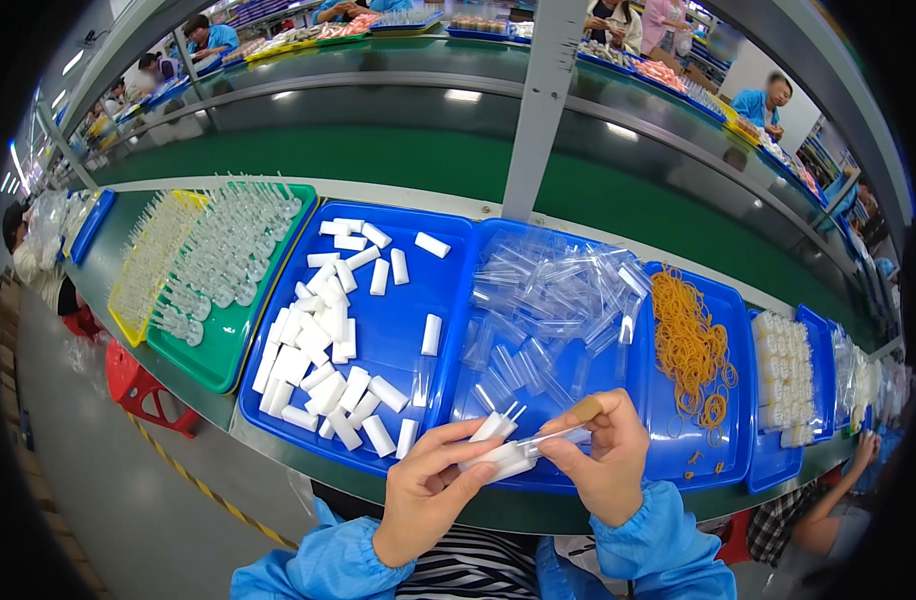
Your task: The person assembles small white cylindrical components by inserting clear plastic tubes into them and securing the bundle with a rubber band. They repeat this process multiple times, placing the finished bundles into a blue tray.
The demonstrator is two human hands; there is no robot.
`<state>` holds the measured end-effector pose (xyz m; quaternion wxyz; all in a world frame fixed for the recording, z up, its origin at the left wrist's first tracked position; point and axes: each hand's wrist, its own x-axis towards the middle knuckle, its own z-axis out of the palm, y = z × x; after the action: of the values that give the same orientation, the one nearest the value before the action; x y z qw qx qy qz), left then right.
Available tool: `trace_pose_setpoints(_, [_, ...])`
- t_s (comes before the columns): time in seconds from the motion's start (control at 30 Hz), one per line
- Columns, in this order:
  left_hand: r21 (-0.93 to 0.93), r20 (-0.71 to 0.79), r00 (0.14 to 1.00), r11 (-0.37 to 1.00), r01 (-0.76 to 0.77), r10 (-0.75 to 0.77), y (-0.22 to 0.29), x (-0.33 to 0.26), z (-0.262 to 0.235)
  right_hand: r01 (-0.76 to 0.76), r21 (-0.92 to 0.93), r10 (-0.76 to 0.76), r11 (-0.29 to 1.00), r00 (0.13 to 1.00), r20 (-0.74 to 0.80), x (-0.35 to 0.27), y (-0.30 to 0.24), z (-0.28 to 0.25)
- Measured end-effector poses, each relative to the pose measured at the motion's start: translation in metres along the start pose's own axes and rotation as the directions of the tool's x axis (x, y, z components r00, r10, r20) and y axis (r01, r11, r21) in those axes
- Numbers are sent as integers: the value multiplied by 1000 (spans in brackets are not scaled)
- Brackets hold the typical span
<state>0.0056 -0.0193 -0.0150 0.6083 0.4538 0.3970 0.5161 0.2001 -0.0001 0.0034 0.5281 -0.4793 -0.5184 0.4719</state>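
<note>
at the upper left of the frame a yellow tray (pixel 148 265) and a green tray (pixel 240 345) of clear pronged parts are seen. the blue tray (pixel 403 330) left of centre is filled with white caps (pixel 318 350). low in the centre the left hand (pixel 428 495) is closed around a few white pieces (pixel 500 455), their long axes slanting up to the right, touching the right hand (pixel 603 465), which is pinched on a clear sleeve (pixel 553 437) pointing left at them. further right, clear sleeves, orange rubber bands (pixel 690 345) and bundled white parts (pixel 784 370) are laid in blue trays on the worktop (pixel 278 450). no labels can be made out.
</note>
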Motion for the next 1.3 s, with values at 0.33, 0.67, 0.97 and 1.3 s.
trace_pose_setpoints(0.33, [16, 27, 999, 999, -38, 38, -11, -1, 7, 146, -24, -147, 989, 989, -19, -9, 10, 3])
trace_pose_setpoints(0.67, [336, 44, 991, 932, -132, 125, -5, 5, 9, 203, -238, -196, 950, 979, 52, -4, 11, -7])
trace_pose_setpoints(0.97, [253, 21, 1000, 967, -14, 9, -4, 9, 10, 129, -144, -126, 981, 992, 25, 0, 12, -6])
trace_pose_setpoints(1.3, [345, 85, 992, 931, -115, 91, 5, 10, 11, -182, 68, 178, 981, 982, 56, 11, 5, -16])
